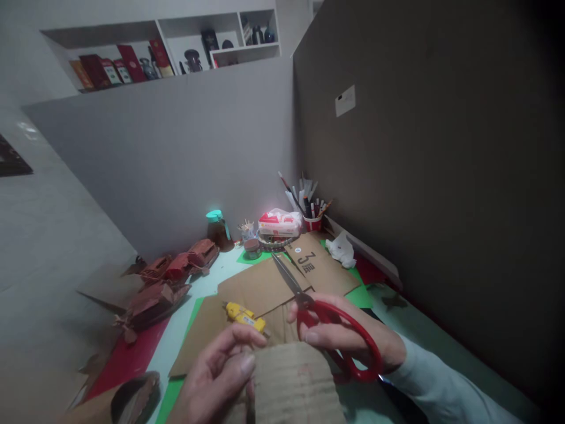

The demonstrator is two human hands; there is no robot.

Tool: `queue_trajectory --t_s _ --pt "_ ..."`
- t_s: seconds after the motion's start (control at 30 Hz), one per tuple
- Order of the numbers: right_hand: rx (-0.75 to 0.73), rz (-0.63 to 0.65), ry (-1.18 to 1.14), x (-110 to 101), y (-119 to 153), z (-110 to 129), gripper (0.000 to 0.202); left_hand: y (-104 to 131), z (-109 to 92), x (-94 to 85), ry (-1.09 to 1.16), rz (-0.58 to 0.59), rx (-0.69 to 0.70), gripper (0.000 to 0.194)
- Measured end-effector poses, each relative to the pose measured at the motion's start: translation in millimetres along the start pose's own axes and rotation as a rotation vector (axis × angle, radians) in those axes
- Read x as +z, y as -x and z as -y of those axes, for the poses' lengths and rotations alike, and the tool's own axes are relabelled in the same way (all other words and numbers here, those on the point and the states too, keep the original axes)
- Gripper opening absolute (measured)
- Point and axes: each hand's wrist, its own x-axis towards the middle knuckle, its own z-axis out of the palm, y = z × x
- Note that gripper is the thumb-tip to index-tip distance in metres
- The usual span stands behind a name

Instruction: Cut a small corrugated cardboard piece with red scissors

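Note:
My right hand point(348, 338) grips red-handled scissors point(324, 315), blades together and pointing away toward the back of the table. My left hand point(220, 371) pinches the left edge of a piece of corrugated cardboard point(295, 383) held up close to the camera. The scissors sit just above and to the right of that piece. A yellow glue gun point(245, 316) lies on flat brown cardboard sheets point(260, 285) right behind my left fingers.
Reddish-brown cardboard models point(168, 282) sit at the left on a red mat point(128, 359). At the back stand a teal-lidded jar point(218, 228), a tissue pack point(280, 222) and a red cup of pens point(312, 219). A grey partition point(419, 176) walls off the right side.

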Motion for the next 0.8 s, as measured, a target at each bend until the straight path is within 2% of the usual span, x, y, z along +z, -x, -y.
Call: queue_trajectory --t_s 0.13,0.27,0.33,0.43,0.57,0.63,0.7,0.8 --pt "-0.02 0.038 -0.015 2.9 0.7 4.0 0.042 -6.9 -8.4 0.9 0.016 -0.029 0.044 0.027" --pt "0.037 0.086 -0.019 10.7 0.9 2.5 0.044 -12.7 -9.1 -1.7 0.083 -0.067 0.087 0.027" --pt "0.039 0.064 0.0 16.0 0.5 -1.6 0.042 -13.2 -8.0 -4.8 0.154 -0.081 0.088 0.025" --pt "-0.036 -0.09 0.055 25.4 -0.4 -7.7 0.04 -9.8 -6.9 -11.5 0.324 -0.116 0.043 0.029" --pt "-0.137 -0.334 0.104 35.7 -2.2 -11.5 0.041 -5.5 -7.1 -13.8 0.783 -0.187 -0.049 0.071" --pt "-0.156 -0.444 0.123 37.7 -3.7 -12.0 0.039 -6.0 -5.6 -7.8 0.864 -0.227 -0.039 0.082" --pt "-0.155 -0.524 0.141 38.0 -5.0 -12.1 0.038 -6.9 -1.2 1.2 0.838 -0.224 -0.031 0.076" --pt "-0.147 -0.58 0.154 37.7 -5.7 -10.9 0.033 -5.5 9.2 13.6 0.691 -0.238 -0.023 0.052"
